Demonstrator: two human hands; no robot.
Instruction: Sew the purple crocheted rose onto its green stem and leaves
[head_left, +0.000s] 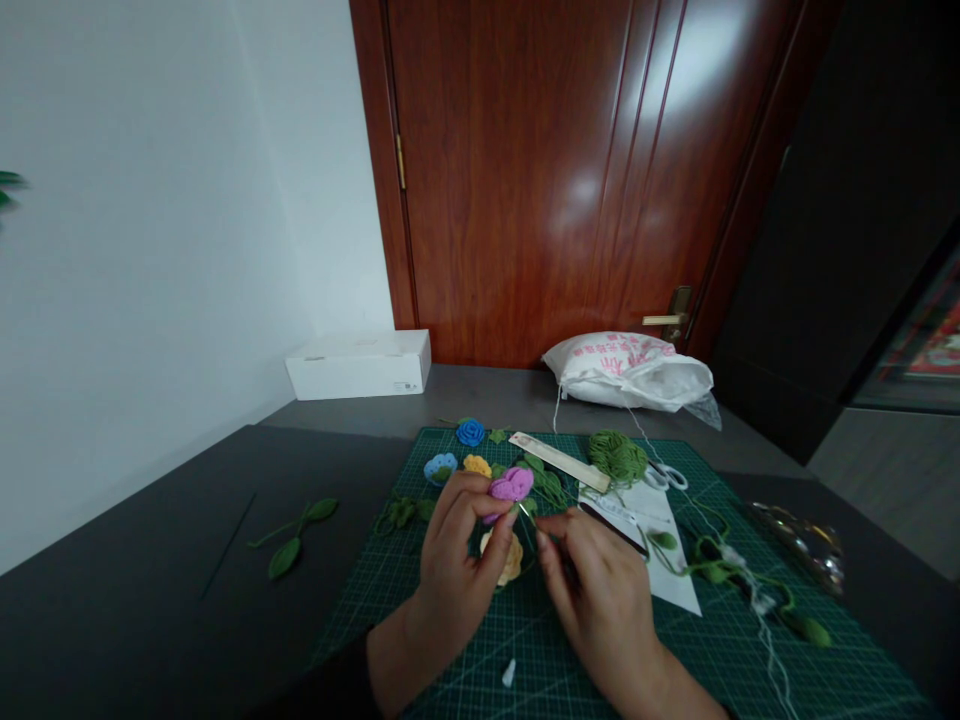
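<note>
Pinching the purple flower (pixel 512 484) at lower centre, the left hand (pixel 457 555) had closed fingers; the right hand (pixel 600 578) pressed its fingertips together, seemingly on a shiny tool (pixel 523 510). A slip could have snagged the petals. A green mat (pixel 487 690) lay on a dark table (pixel 165 480); a brown door (pixel 510 180) filled upper centre.

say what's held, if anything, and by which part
Left hand: the purple flower, by its lower edge. Right hand: pinched, on what I can't tell.

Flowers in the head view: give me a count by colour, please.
Purple flower: 1
Dark blue flower: 1
Light blue flower: 1
Yellow flower: 1
Cream flower: 1
Total: 5
</note>
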